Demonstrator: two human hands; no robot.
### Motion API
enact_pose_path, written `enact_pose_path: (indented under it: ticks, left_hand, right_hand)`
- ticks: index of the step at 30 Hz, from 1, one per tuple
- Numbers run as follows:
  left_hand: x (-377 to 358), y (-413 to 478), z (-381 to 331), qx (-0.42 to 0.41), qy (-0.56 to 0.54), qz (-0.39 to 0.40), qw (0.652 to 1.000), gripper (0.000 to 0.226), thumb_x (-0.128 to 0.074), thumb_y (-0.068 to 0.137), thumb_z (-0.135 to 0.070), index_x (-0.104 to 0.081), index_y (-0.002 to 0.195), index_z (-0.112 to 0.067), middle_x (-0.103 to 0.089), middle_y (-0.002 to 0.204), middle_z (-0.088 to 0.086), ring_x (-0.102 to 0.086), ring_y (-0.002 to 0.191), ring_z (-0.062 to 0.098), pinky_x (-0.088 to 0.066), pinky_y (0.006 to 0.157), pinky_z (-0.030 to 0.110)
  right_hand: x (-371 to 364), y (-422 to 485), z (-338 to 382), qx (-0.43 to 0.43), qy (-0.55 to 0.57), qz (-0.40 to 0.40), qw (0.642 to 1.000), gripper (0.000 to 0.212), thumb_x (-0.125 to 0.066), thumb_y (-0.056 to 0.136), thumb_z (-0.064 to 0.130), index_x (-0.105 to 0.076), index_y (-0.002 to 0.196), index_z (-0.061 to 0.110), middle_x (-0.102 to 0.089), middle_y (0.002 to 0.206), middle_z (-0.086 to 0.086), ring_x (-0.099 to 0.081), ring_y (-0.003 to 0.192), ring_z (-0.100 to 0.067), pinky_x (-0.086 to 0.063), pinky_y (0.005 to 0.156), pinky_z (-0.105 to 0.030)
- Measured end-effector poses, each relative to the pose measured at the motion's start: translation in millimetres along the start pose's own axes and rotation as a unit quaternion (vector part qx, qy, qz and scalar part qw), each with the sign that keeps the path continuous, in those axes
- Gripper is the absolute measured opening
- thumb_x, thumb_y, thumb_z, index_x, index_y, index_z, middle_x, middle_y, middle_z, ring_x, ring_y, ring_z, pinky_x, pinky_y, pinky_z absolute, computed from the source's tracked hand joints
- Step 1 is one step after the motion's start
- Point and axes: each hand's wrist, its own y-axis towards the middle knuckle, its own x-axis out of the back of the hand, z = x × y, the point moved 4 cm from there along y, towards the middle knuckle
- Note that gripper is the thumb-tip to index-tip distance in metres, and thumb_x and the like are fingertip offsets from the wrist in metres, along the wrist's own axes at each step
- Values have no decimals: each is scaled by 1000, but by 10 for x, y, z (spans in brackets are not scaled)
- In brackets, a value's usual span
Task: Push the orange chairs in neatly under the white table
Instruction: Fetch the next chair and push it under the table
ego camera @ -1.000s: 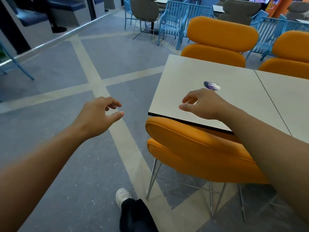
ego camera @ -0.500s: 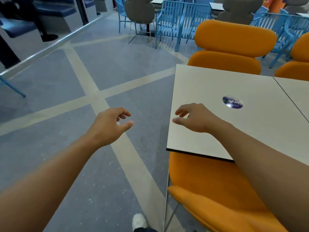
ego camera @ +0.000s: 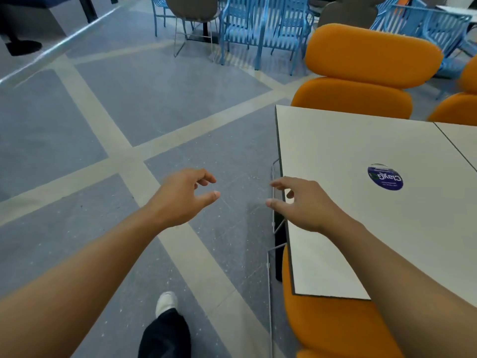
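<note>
Though still empty, right hand (ego camera: 307,202) now over edge of white table (ego camera: 335,151).

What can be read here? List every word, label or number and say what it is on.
"ClayGo": large word on the round blue sticker on the white table, upside down to the camera; last letters unsure.
Smaller lines on the same sticker: too small to read.
No other text shows.
</note>
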Motion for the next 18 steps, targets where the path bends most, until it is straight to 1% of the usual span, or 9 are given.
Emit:
enact_pose_path:
  ticks: [7,12,18]
  left_hand:
    - [531,1007,744,-35,-6,46,998,36,-63,87,-48,-61,119,-31,-62,119,-6,-58,105,11,-47,86,27]
    - [767,1464,1107,-47,-6,60,997,35,-63,88,-47,-61,119,-31,-62,117,-6,-57,104,11,-44,84,26]
    - [883,2208,1429,-67,4,87,994,37,-63,88,-45,-60,122,-29,-62,119,-6,-56,107,9,-43,89,25]
  right_hand:
    - [-287,935,518,-59,35,-37,997,60,-66,91,49,-48,146,33,-49,150,9,-49,133,-13,-38,105,-28]
    - [-477,1409,753,-86,55,-39,994,61,-66,92,47,-46,148,31,-46,152,8,-43,138,-13,-34,109,-28]
    - [-563,2119,879,-106,61,-47,991,61,-65,93,45,-45,149,27,-47,152,6,-42,140,-14,-33,114,-31]
